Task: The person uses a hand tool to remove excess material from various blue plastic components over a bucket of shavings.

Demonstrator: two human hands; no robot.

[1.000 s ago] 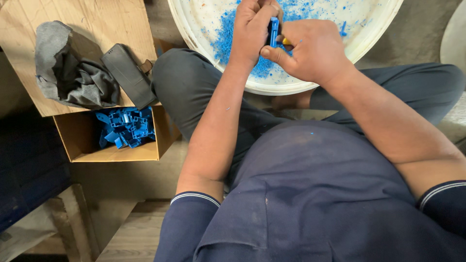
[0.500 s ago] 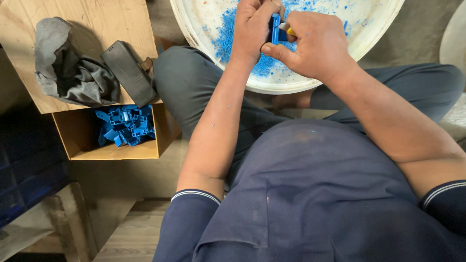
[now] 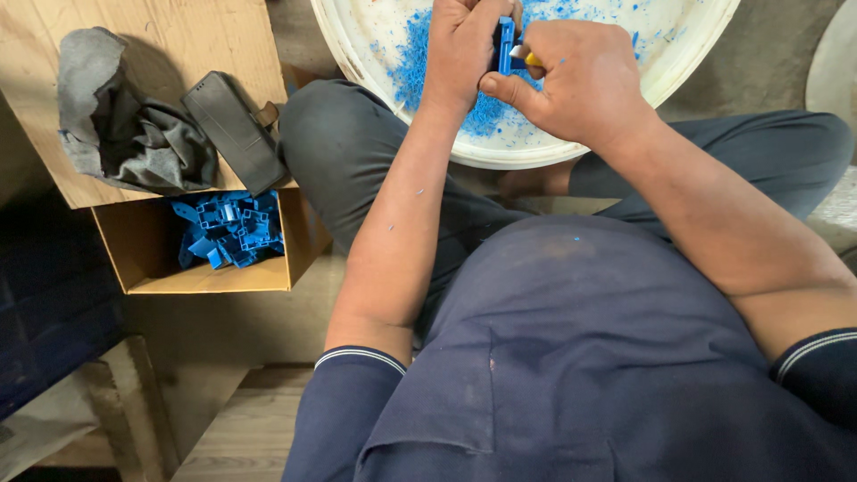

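Far to the left of the left hand, a crumpled grey cloth and a flat dark case are laid on a cardboard flap, the case just right of the cloth. Below them, an open cardboard box is seen with a heap of blue plastic parts piled in its upper right corner. The left hand is curled closed around a small blue plastic part, which is held upright between both hands, over the white basin. Touching that part from the right, the right hand is closed on a small tool with a yellow handle; only a short bit of the tool shows between the thumb and fingers, so its kind cannot be told. Beneath and around both hands, blue shavings are scattered over the basin's floor, thickest just left of and under the left hand. The basin is rested on the person's lap, against dark trousers.
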